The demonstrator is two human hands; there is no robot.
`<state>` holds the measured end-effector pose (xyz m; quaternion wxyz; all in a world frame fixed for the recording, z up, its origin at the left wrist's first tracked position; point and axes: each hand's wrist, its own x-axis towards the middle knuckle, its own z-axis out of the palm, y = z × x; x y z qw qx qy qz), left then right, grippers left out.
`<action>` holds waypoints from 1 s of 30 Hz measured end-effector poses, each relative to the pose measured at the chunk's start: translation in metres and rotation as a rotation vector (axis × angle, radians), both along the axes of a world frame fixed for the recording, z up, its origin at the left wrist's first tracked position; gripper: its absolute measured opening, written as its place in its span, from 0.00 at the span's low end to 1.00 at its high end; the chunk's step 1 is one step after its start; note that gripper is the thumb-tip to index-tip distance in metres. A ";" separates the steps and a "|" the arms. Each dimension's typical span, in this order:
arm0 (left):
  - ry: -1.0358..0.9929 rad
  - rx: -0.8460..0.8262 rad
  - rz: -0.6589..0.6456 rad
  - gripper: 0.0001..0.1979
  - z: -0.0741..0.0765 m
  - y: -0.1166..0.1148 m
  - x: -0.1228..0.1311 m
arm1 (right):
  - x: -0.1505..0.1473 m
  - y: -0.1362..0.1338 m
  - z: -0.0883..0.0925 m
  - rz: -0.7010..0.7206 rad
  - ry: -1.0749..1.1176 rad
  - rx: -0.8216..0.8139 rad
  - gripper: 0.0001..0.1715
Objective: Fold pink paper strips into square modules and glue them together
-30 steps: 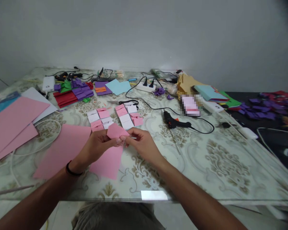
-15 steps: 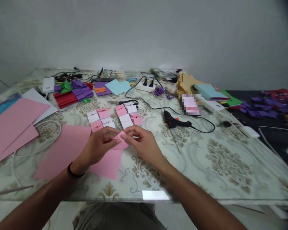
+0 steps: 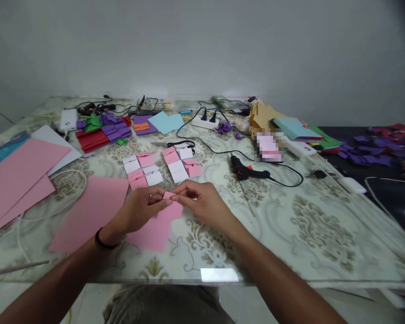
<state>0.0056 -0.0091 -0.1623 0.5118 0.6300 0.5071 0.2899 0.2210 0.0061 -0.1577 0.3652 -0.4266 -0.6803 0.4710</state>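
Observation:
Between my two hands is a small piece of pink paper (image 3: 170,212), partly hidden by the fingers. My left hand (image 3: 143,204) pinches its left side with thumb and fingers. From the right, my right hand (image 3: 200,198) pinches the top edge, its thumb against the paper. Under the hands lies a larger pink sheet (image 3: 94,207), its lower right part showing beneath the held piece. Just beyond my fingers sit two patches of folded pink and white papers, one on the left (image 3: 141,168) and one on the right (image 3: 180,164).
A black glue gun (image 3: 246,171) with its cable lies right of my hands. Scissors (image 3: 175,144) rest behind the folded papers. A white power strip (image 3: 204,121) stands farther back. More pink sheets (image 3: 23,175) are at the left, and a stack of coloured paper (image 3: 295,129) is at the back right.
The held pink paper has tipped and lowered slightly; its upper corner no longer points up. Both hands have shifted a little, still pinching it.

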 end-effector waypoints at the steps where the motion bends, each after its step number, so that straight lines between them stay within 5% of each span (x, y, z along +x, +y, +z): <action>1: -0.016 -0.003 0.022 0.14 0.000 0.001 0.000 | 0.000 0.000 0.001 0.010 -0.011 0.036 0.07; 7: -0.408 -0.086 0.258 0.10 0.001 0.007 0.001 | 0.001 -0.004 0.005 0.226 -0.046 0.280 0.28; 16: -0.530 -0.155 0.221 0.10 0.002 0.005 0.002 | -0.003 -0.001 -0.003 0.149 0.078 0.258 0.07; 30: -0.528 -0.172 0.140 0.12 0.001 0.005 -0.004 | 0.011 0.007 0.007 0.240 0.129 0.144 0.13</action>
